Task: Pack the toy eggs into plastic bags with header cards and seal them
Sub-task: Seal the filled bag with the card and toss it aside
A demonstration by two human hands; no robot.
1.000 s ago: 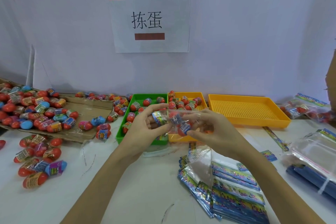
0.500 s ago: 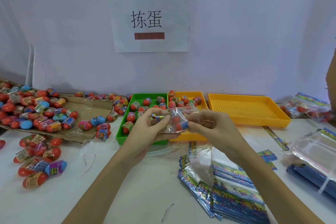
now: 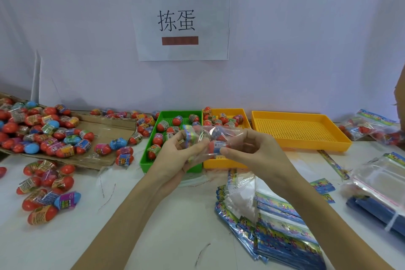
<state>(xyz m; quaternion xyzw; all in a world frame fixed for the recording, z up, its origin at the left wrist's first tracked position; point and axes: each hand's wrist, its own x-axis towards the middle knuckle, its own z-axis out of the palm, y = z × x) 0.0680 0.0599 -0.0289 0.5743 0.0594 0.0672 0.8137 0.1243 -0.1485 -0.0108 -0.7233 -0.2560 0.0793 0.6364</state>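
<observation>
Both hands hold one clear plastic bag (image 3: 208,138) with toy eggs inside, in mid-air over the green tray (image 3: 146,160). My left hand (image 3: 175,158) grips the bag's left end, where a coloured header card shows. My right hand (image 3: 249,151) pinches the right end around a red and blue egg. Loose toy eggs (image 3: 43,131) in red, blue and pink lie in a heap on a flattened cardboard sheet at the left, and more eggs (image 3: 43,186) sit on the white table. A stack of header cards and empty bags (image 3: 282,232) lies at the lower right.
A yellow tray (image 3: 225,162) with eggs stands next to the green one, and an empty perforated yellow tray (image 3: 298,131) to its right. Packed bags (image 3: 368,127) lie at the far right. A pile of clear bags (image 3: 381,180) sits on blue packs. A paper sign (image 3: 179,19) hangs on the wall.
Both hands have drawn slightly closer together and turned the bag, with the left hand now wrapped round its header end. The camera has shifted a little.
</observation>
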